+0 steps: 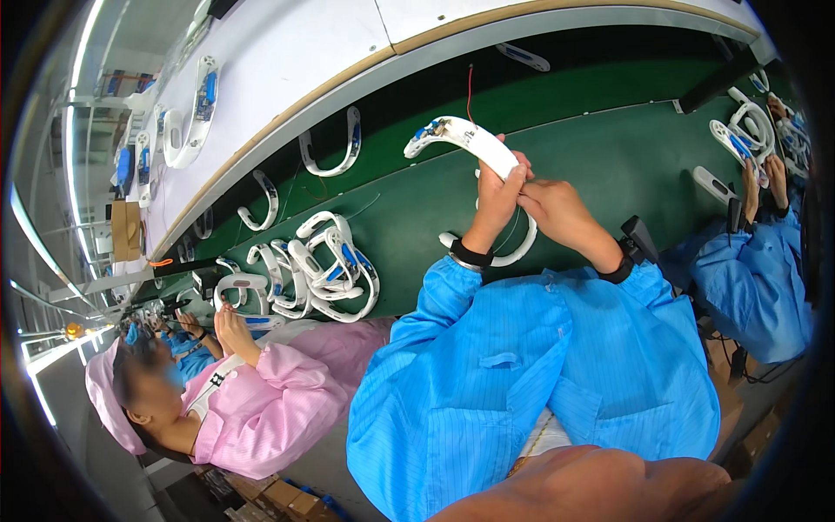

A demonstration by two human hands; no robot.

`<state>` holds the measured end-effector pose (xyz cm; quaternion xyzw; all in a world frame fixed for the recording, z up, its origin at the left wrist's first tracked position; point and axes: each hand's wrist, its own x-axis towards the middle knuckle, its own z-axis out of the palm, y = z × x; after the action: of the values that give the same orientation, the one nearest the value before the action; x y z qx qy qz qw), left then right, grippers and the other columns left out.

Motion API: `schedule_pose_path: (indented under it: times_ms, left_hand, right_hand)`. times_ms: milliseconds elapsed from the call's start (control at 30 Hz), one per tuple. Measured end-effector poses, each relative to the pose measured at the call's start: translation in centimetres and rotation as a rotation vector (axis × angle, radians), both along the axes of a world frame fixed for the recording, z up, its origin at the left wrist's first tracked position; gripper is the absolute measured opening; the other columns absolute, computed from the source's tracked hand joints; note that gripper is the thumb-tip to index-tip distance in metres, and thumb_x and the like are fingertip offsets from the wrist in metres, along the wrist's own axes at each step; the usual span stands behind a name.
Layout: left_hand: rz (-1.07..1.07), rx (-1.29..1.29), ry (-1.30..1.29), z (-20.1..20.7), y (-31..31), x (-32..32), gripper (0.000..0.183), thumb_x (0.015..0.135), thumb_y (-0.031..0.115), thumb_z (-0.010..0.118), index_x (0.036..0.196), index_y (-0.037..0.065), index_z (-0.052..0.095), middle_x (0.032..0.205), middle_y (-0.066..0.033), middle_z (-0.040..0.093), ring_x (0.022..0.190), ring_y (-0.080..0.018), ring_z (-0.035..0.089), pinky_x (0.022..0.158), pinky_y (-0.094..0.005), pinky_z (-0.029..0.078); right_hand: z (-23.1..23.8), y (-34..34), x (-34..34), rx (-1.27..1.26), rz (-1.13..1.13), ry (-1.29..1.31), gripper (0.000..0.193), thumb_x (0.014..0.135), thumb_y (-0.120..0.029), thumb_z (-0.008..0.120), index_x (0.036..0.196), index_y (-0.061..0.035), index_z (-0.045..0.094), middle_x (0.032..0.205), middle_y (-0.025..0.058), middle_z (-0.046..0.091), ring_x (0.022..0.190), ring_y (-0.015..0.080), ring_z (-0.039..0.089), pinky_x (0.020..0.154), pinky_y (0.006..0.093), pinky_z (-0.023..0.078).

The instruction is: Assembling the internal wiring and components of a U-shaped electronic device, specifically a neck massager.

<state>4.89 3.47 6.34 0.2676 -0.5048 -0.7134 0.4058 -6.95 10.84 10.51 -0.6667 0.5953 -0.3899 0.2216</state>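
A white curved neckband-like housing (483, 143) is held over the green bench by my left hand (497, 202), its fingers closed around it. The far end of the housing lies open, with blue and brownish parts inside, and a thin red wire (470, 91) sticks up from it. My right hand (564, 216) presses against the left one, fingers pinched together; what they pinch is hidden. A thin wire hangs below the hands. Under my wrists shows another white curved piece (515, 252); whether it joins the held housing, I cannot tell.
Several white curved housings (335, 270) are heaped at the left. Others lie beneath the raised white shelf (322, 65), whose edge crosses ahead. A person in pink (278, 391) works at my left, a person in blue (752, 278) at my right, beside more housings (748, 126).
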Motion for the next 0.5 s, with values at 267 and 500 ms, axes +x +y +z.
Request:
schedule_pose_path:
  times_ms: [267, 500]
  left_hand:
    - [-0.012, 0.071, 0.008, 0.4, -0.2, -0.4, 0.056, 0.089, 0.002, 0.047, 0.138, 0.000, 0.020, 0.101, -0.0119, 0.055, 0.086, -0.0171, 0.058, 0.075, -0.0303, 0.052]
    - [-0.040, -0.073, -0.344, 0.9, -0.2, 0.2, 0.048, 0.086, 0.001, 0.051, 0.129, -0.003, 0.030, 0.097, -0.0125, 0.058, 0.085, -0.0182, 0.062, 0.070, -0.0302, 0.053]
  right_hand:
    - [-0.8, -0.4, 1.0, 0.119, -0.144, -0.120, 0.006, 0.087, -0.005, 0.056, 0.083, -0.0007, 0.057, 0.073, 0.0157, 0.064, 0.059, 0.0276, 0.064, 0.051, 0.0375, 0.049]
    - [0.8, -0.9, -0.8, 0.126, -0.150, -0.013, 0.030, 0.073, -0.005, 0.070, 0.094, -0.0031, 0.050, 0.085, 0.0108, 0.065, 0.060, 0.0213, 0.064, 0.053, 0.0321, 0.049]
